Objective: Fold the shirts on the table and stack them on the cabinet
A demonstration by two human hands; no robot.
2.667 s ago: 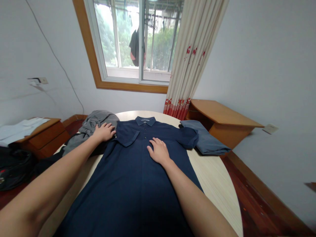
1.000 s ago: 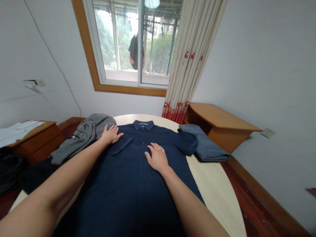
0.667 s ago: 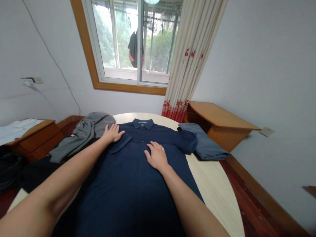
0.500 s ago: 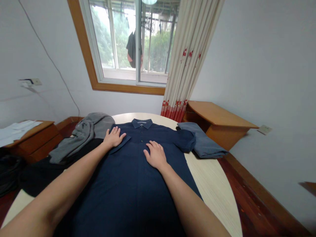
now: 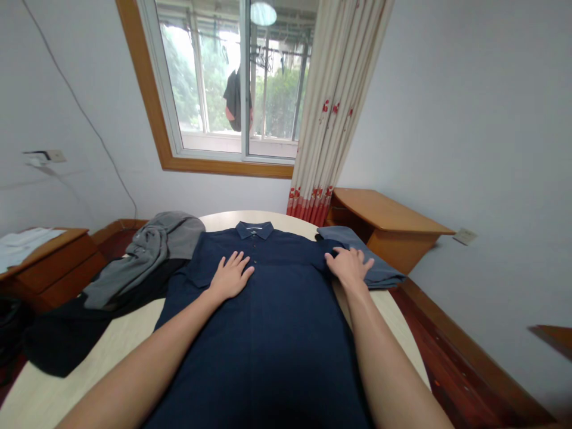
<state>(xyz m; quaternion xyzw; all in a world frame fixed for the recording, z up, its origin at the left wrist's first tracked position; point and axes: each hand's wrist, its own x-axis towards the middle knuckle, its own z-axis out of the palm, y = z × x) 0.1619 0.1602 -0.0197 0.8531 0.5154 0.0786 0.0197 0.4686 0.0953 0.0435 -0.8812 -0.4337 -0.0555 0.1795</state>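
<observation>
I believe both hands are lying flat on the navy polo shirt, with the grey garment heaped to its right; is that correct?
Not quite: in the head view the grey garment is heaped to the left of the navy polo shirt. Both the left hand and the right hand do lie flat on the shirt.

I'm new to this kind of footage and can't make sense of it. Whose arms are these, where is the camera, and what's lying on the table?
The camera sits on a person's head, looking forward and down, so the two bare arms are their own. A navy polo shirt lies spread front-up on a round light table. The left hand lies flat and open on the shirt's chest. The right hand rests open at the shirt's right sleeve, beside a folded blue-grey garment. Nothing is gripped. A crumpled grey garment and a black cloth lie to the left.
</observation>
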